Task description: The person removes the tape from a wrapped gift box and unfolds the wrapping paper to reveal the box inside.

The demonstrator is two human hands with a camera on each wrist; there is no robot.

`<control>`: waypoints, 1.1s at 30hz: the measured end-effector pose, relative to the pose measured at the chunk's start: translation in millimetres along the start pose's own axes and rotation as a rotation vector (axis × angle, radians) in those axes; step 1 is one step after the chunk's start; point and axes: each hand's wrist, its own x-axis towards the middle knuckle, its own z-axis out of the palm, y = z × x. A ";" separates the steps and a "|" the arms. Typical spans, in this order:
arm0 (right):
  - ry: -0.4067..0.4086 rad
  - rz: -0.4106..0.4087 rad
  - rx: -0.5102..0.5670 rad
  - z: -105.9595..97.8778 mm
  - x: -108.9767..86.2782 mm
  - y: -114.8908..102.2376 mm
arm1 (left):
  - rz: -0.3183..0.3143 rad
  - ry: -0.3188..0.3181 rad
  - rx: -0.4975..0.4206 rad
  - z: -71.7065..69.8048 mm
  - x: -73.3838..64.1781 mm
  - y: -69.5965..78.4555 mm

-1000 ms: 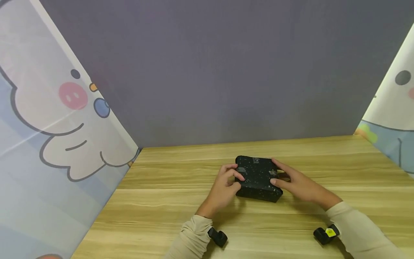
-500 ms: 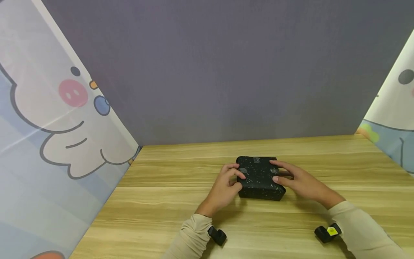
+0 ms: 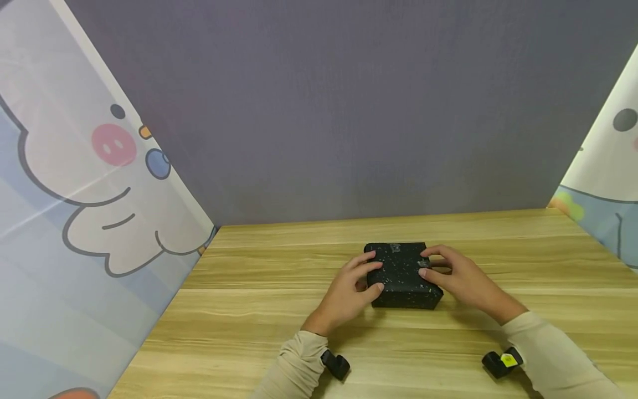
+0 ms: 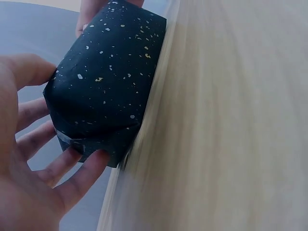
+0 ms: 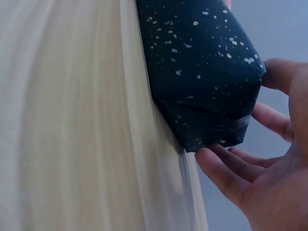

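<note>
A gift box [image 3: 401, 277] wrapped in black paper with white and gold flecks lies flat on the wooden table. Clear tape shows on its top. My left hand [image 3: 345, 291] holds its left end, two fingertips on the top and the thumb at the near edge. Opposite it, my right hand [image 3: 464, 280] grips the right end between thumb and fingers. In the left wrist view, fingers [image 4: 82, 180] reach the folded end of the box [image 4: 106, 72]. From the right wrist, the other folded end of the box [image 5: 197, 62] shows, with the fingertips against it.
The wooden table [image 3: 239, 310] runs back to a grey upright panel [image 3: 349, 111]. Cartoon-printed sheets stand at the left [image 3: 75, 166] and right [image 3: 603, 183]. Each wrist wears a small black camera, such as the left one [image 3: 336, 366].
The box has slid slightly right and straightened, its front edge now squarer to me. My left hand's fingers have shifted farther onto its top; the right hand has adjusted at its end.
</note>
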 end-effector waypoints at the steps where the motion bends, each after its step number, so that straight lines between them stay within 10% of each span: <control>1: 0.018 0.003 -0.005 0.7 0.2 -0.8 | 0.003 -0.001 0.010 0.1 0.1 0.0; 33: 0.164 0.024 -0.176 11.8 0.6 -14.5 | -0.043 -0.030 -0.021 -0.3 -1.6 -2.1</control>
